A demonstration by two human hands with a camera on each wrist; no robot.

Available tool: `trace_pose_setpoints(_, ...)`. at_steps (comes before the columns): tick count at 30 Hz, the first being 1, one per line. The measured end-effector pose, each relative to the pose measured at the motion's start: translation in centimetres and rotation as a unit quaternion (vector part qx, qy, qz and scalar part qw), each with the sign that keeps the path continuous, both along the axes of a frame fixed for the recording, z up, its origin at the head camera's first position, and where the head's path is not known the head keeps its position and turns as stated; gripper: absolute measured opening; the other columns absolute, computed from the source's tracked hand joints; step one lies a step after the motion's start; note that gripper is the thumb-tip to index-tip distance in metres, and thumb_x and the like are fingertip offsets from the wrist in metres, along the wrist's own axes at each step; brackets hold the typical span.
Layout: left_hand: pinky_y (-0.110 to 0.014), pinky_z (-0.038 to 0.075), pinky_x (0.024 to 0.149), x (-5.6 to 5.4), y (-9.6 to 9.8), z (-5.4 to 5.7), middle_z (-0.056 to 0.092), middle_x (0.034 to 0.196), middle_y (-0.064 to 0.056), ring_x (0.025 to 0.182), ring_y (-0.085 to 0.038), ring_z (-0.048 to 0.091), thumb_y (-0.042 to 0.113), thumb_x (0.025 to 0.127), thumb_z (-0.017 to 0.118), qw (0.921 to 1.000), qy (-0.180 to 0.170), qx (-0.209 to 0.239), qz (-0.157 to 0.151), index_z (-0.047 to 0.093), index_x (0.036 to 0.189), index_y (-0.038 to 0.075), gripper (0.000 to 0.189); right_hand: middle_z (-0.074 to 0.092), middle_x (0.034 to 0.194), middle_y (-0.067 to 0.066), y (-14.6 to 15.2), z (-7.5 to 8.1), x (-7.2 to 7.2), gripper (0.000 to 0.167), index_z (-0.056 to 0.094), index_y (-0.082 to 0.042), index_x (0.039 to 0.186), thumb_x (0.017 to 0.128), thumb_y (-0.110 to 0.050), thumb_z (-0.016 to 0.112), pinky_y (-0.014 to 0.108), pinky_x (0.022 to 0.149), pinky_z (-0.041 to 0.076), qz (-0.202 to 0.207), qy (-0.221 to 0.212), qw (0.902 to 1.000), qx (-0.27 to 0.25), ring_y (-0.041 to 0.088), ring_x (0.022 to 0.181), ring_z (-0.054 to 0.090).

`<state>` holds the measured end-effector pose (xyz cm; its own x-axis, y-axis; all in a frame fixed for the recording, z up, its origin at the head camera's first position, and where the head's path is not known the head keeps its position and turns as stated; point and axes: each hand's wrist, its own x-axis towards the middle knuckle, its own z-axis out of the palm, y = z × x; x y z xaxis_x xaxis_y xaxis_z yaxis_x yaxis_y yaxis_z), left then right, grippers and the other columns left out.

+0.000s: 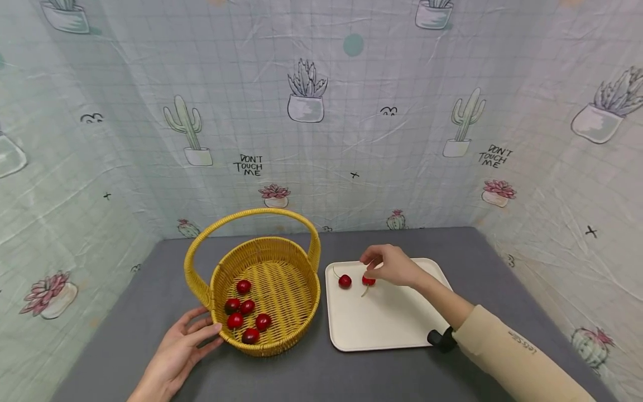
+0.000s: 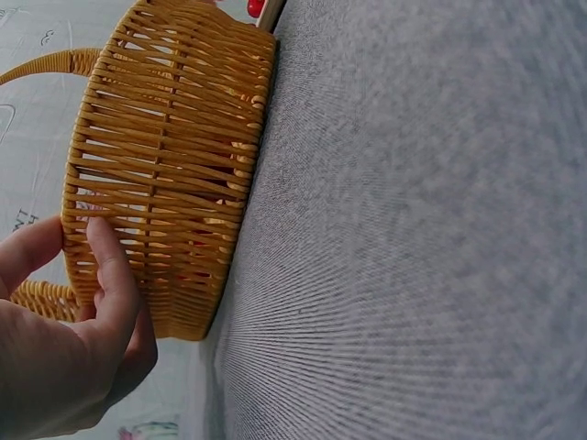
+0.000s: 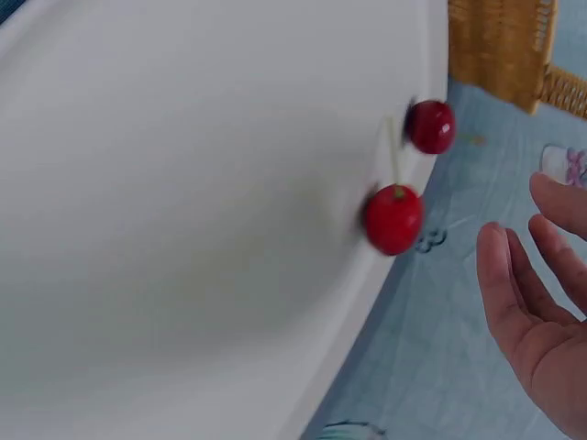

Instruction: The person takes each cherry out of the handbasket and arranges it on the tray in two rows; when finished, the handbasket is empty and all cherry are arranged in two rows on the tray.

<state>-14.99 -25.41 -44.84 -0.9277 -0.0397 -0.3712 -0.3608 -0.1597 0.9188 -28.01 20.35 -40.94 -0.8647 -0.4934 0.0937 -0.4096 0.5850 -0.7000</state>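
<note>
A yellow woven basket point(image 1: 288, 293) with a tall arched handle stands on the left, several red cherries point(image 1: 263, 321) lying inside toward its left and front. My left hand point(image 1: 183, 346) grips the basket's left rim, fingers against the outer weave in the left wrist view, thumb at the rim. To the right, a white tray point(image 1: 377, 326) carries two stemmed cherries. My right hand point(image 1: 394, 265) hovers over the right one point(image 3: 394, 220), fingers loosely bent and apart from it in the right wrist view. The other cherry point(image 1: 344, 281) lies left of it, near the tray's left edge.
Basket and tray stand side by side on a grey cloth-covered table point(image 1: 281, 379), a narrow gap between them. A cactus-printed curtain point(image 1: 346, 145) hangs behind and along both sides. A black strap point(image 1: 442, 339) circles the right wrist.
</note>
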Motion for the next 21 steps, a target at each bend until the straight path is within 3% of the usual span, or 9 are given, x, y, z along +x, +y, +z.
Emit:
trace_pose_setpoints(5, -0.044, 0.056, 0.095, 0.0, -0.1, 0.1, 0.063, 0.116, -0.006, 0.103, -0.021, 0.067, 0.006, 0.099, 0.069, 1.0000, -0.002, 0.003, 0.001, 0.019, 0.157, 0.006, 0.077, 0.069, 0.108, 0.016, -2.2, 1.6, 1.1, 0.024, 0.071, -0.003, 0.112, 0.089, -0.003, 0.078, 0.029, 0.073, 0.058, 0.051, -0.023, 0.9984, -0.008, 0.020, 0.091, 0.070)
trace_pose_setpoints(8, -0.044, 0.056, 0.095, 0.0, -0.1, 0.0, 0.063, 0.115, -0.006, 0.103, -0.021, 0.067, 0.006, 0.099, 0.069, 1.0000, -0.002, 0.003, 0.001, 0.019, 0.157, 0.006, 0.076, 0.070, 0.106, 0.009, -3.6, 2.1, 1.7, 0.022, 0.071, -0.004, 0.110, 0.089, -0.002, 0.077, 0.027, 0.075, 0.059, 0.084, -0.028, 0.9960, -0.010, 0.019, 0.093, 0.070)
trace_pose_setpoints(13, -0.045, 0.056, 0.095, 0.0, -0.1, -0.1, 0.063, 0.115, -0.006, 0.103, -0.021, 0.066, 0.006, 0.099, 0.069, 1.0000, -0.002, 0.001, 0.000, 0.019, 0.157, 0.006, 0.076, 0.069, 0.103, -0.003, -6.0, 2.6, 2.4, 0.019, 0.072, -0.010, 0.109, 0.092, -0.003, 0.076, 0.027, 0.080, 0.058, 0.121, -0.024, 0.9923, -0.010, 0.014, 0.092, 0.069)
trace_pose_setpoints(21, -0.044, 0.057, 0.094, -0.1, -0.2, -0.3, 0.062, 0.117, -0.006, 0.103, -0.021, 0.066, 0.007, 0.099, 0.069, 1.0000, -0.004, 0.006, -0.001, 0.018, 0.157, 0.006, 0.077, 0.071, 0.101, -0.003, -9.9, 2.7, 3.3, 0.018, 0.072, -0.008, 0.111, 0.094, -0.004, 0.075, 0.024, 0.078, 0.058, 0.175, -0.004, 0.9844, -0.017, 0.009, 0.089, 0.067)
